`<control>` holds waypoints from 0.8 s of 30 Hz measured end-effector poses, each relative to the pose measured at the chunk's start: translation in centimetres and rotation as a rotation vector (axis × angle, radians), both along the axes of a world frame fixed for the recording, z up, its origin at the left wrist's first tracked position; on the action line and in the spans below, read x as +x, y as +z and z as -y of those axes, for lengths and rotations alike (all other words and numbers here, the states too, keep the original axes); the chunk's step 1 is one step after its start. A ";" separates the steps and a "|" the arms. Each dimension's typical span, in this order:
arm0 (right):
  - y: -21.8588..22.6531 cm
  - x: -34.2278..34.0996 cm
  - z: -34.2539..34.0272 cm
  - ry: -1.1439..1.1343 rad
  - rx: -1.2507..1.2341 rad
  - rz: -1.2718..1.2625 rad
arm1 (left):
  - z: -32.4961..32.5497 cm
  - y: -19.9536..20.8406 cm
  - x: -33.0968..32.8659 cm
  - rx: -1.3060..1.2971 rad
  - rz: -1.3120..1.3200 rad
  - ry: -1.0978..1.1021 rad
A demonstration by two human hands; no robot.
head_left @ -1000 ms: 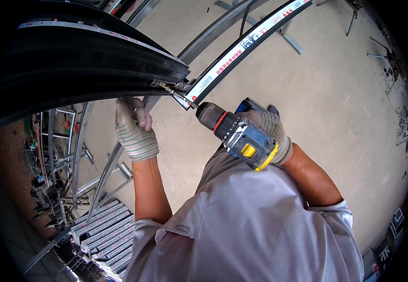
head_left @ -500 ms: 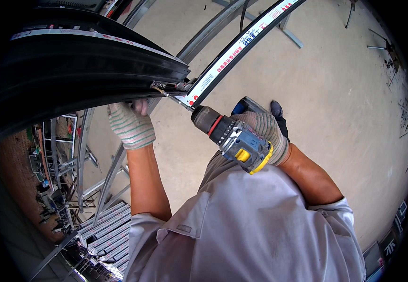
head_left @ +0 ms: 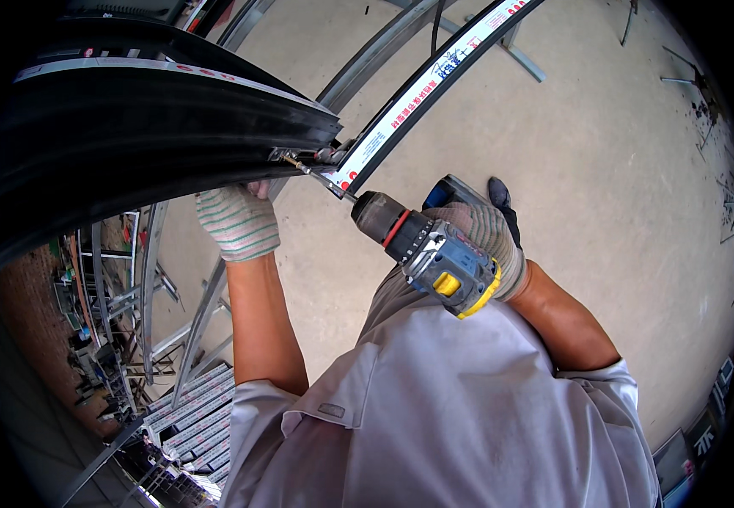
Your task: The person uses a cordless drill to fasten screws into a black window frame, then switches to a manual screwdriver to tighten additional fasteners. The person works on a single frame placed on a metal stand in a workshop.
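Observation:
My right hand (head_left: pixel 489 241), in a striped knit glove, is wrapped round the handle of a blue-grey cordless drill (head_left: pixel 434 258) with a yellow rear end. From its chuck a long thin bit (head_left: pixel 320 176) points up and left to the inner corner where two metal profiles meet. Its tip is at small metal fittings in the end of the black profile (head_left: pixel 164 127). My left hand (head_left: pixel 238 218), gloved too, is closed on that profile's lower edge, with its fingers partly hidden underneath. Next to the corner, a second profile (head_left: pixel 417 106) with white printed film runs up and right.
Grey metal stand rails (head_left: pixel 375 59) pass beneath the profiles. At lower left lies a stack of film-covered profiles (head_left: pixel 193 415), with cluttered racks (head_left: pixel 104 322) above it. Loose metal parts (head_left: pixel 701 93) lie at the right edge of the concrete floor (head_left: pixel 621 229).
The drill and my right hand have shifted slightly right and down, with the bit still reaching the corner. My left hand stays at the black profile's lower edge.

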State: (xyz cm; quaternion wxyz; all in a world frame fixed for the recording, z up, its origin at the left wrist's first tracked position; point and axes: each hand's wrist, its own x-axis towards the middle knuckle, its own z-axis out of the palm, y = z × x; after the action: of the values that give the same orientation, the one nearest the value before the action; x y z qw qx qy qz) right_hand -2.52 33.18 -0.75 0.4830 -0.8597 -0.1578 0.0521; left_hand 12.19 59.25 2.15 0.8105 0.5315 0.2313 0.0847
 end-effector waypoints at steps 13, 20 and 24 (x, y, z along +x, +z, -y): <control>0.2 0.5 -1.2 0.005 -0.150 0.013 | 0.5 0.1 -0.1 0.009 -0.030 0.023; -1.0 0.0 -2.0 -0.040 -0.105 0.113 | 0.3 -0.4 -0.4 0.029 -0.040 0.046; -1.1 0.0 -2.1 -0.061 -0.107 0.149 | -1.1 -1.9 -0.3 0.081 -0.030 0.004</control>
State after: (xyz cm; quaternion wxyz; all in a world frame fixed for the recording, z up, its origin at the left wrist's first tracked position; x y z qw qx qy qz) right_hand -2.56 35.24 -1.84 0.4248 -0.8901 -0.1642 -0.0185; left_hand 11.84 60.33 0.28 0.7844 0.5648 0.2409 0.0875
